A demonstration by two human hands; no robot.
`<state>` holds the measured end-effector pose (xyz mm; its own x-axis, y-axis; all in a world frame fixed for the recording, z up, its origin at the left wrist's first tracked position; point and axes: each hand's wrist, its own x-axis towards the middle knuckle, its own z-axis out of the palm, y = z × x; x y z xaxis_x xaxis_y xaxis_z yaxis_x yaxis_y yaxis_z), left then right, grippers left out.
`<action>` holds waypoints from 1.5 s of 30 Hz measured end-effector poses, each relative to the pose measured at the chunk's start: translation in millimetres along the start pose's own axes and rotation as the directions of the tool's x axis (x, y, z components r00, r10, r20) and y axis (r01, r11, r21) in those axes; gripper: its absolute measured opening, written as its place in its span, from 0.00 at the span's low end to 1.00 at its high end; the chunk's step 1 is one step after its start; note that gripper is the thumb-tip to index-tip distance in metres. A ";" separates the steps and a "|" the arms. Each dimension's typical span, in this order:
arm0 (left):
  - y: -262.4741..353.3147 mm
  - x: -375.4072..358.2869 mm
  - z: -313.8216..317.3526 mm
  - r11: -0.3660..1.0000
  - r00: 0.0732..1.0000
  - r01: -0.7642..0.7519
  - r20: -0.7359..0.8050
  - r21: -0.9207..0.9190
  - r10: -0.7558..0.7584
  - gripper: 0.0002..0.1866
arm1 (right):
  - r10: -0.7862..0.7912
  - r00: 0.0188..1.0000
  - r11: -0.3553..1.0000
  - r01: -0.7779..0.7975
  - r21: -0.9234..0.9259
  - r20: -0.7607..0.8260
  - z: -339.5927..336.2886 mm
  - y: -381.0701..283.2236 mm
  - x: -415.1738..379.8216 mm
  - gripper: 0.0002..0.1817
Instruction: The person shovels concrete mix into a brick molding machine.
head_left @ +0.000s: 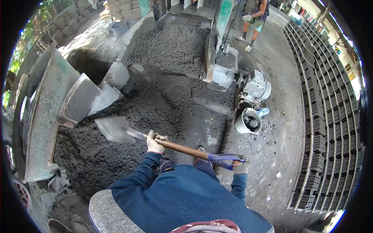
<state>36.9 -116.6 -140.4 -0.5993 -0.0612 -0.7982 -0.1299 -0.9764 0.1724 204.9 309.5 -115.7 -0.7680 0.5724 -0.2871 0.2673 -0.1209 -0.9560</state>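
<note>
A shovel (pixel 182 149) with a wooden shaft and a blue D-shaped handle lies across the front of my body. My gloved left hand (pixel 155 143) is wrapped round the shaft near the blade end. At the other end, my gloved right hand (pixel 240 167) grips the blue handle, its fingers partly hidden. The flat grey blade (pixel 115 129) points left, over the dark, crumbly mix (pixel 116 163); no load shows on it. More of the dark mix (pixel 171 46) is heaped in a bay straight ahead.
A motor (pixel 257 87) and a bucket (pixel 248 121) with a plastic bottle (pixel 263 112) stand to the right. Racks of grey blocks (pixel 320 116) line the far right. Metal panels (pixel 48 112) rise on the left. Another person (pixel 254 23) stands at the back right.
</note>
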 end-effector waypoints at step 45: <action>-23.5 456.8 260.6 0.629 0.983 0.176 -0.101 0.757 -0.153 0.10 | 0.274 0.877 0.933 -0.143 -0.331 0.394 420.1 142.3 277.9 0.13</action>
<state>-439.7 -67.7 -358.6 -0.4895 0.0686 -0.8693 -0.7852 -0.4683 0.4052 -214.9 110.7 -356.8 -0.8299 0.1494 -0.5376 0.5516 0.0743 -0.8308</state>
